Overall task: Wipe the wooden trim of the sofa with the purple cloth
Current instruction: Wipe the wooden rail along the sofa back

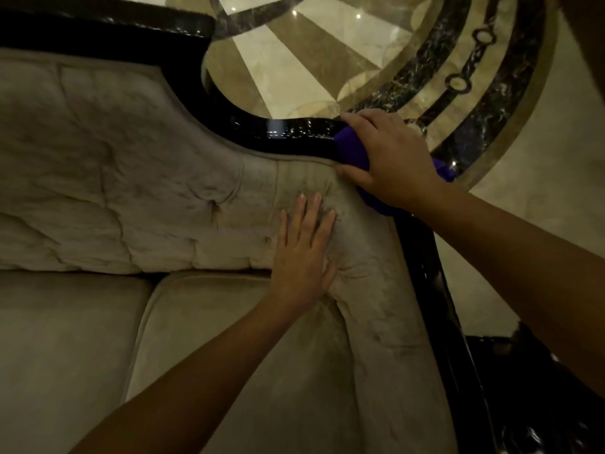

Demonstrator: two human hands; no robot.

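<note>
The sofa's dark glossy wooden trim (281, 131) curves along the top of the beige tufted backrest and turns down the right arm. My right hand (393, 158) is clamped over the purple cloth (352, 150), pressing it onto the trim at the corner where the back meets the arm. Part of the cloth pokes out behind my wrist. My left hand (304, 250) lies flat with fingers spread on the beige upholstery just below that corner, holding nothing.
Beige seat cushions (98, 339) fill the lower left. Beyond the trim lies a polished marble floor (327, 60) with dark inlaid bands. The trim continues down the right arm (435, 290) toward a dark carved part at the lower right.
</note>
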